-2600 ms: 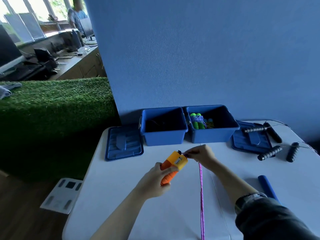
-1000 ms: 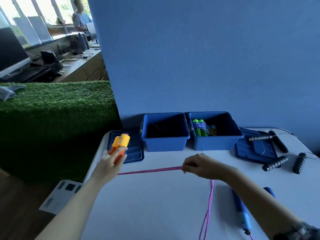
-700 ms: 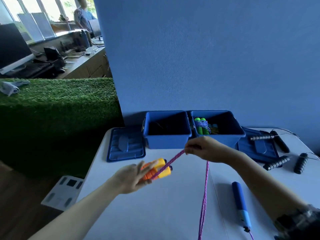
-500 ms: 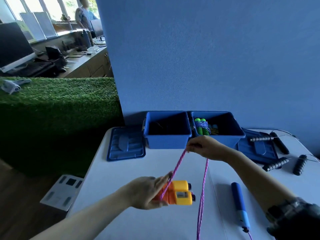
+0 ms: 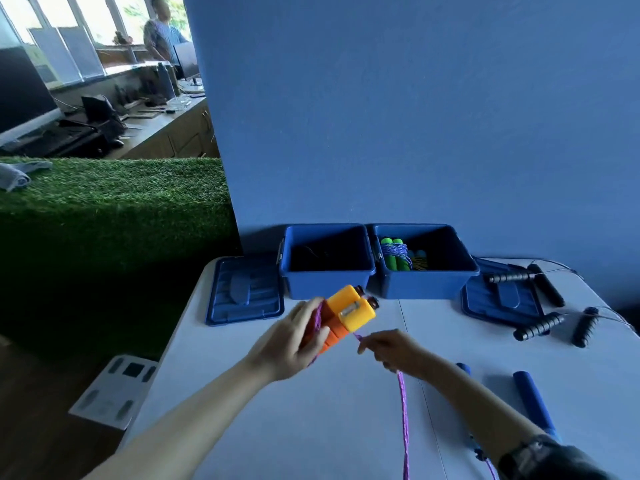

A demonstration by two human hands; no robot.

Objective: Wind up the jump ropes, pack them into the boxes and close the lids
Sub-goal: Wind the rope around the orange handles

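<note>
A blue wall (image 5: 415,116) backs the white surface (image 5: 311,427). Left, artificial grass (image 5: 114,202), a desk (image 5: 156,126) beneath bright windows (image 5: 86,22), wooden floor (image 5: 41,427).

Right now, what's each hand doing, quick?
Left hand: holds the orange handles, cord partly wound round them.
Right hand: pinches the purple cord just below the handles.
</note>
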